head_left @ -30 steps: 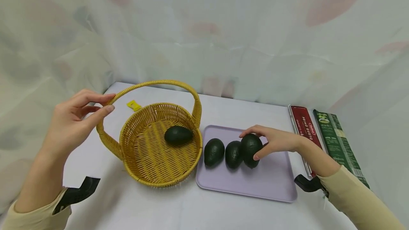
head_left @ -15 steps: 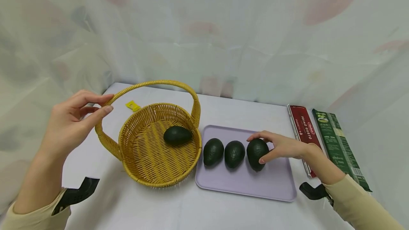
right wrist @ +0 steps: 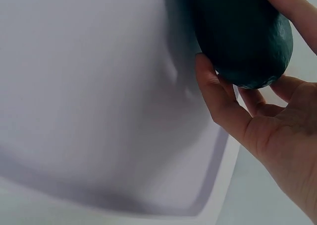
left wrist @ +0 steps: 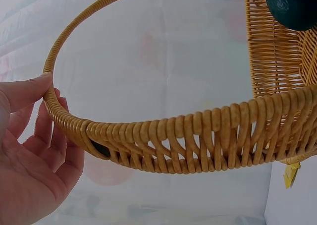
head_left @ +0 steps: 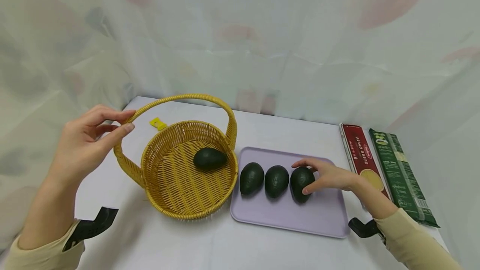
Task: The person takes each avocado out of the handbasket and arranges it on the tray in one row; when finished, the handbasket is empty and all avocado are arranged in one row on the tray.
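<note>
The basket holds one avocado left of the tray, which carries three avocados.

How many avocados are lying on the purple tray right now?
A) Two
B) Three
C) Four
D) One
B: three avocados lie in a row on the purple tray: the left avocado, the middle avocado and the right avocado, which the right hand grips with fingers and thumb; a fourth avocado lies in the wicker basket instead.
</note>
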The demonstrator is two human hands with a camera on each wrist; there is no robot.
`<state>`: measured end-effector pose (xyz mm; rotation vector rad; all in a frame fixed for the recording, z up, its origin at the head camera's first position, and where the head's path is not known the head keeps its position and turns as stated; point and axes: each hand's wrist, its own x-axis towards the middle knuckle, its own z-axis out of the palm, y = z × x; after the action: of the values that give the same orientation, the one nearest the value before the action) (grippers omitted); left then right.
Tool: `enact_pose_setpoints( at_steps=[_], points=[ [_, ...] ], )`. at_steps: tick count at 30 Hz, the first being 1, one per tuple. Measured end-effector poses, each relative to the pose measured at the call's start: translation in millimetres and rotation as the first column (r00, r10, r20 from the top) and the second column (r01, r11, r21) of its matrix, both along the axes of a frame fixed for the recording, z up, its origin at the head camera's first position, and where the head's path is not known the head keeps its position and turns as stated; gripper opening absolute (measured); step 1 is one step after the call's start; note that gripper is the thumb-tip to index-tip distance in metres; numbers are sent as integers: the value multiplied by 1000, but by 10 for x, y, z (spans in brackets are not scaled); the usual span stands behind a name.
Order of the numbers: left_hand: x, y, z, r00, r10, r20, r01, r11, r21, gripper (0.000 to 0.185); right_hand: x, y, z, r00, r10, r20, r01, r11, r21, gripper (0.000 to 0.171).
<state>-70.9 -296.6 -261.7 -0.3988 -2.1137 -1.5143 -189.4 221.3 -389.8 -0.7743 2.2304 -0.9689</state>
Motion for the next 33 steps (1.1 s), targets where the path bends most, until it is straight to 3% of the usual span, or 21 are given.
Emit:
enact_pose_setpoints(
  at_steps=[20, 27, 33],
  points=[
    [-4, 4, 9, 1000, -21, -7, 21, 1000, 13, 20, -28, -15, 123, 1000, 12, -3, -11, 998, 68, 70],
    [-20, -6, -3, 998, -55, -27, 56, 998, 39, 20, -37, 9, 140, 999, 37, 1, -37, 999, 29, 71],
    [-13, -8, 3, 999, -45, -17, 45, 999, 24, 20, -40, -11, 160, 1000, 15, -11, -15, 1000, 15, 71]
  ],
)
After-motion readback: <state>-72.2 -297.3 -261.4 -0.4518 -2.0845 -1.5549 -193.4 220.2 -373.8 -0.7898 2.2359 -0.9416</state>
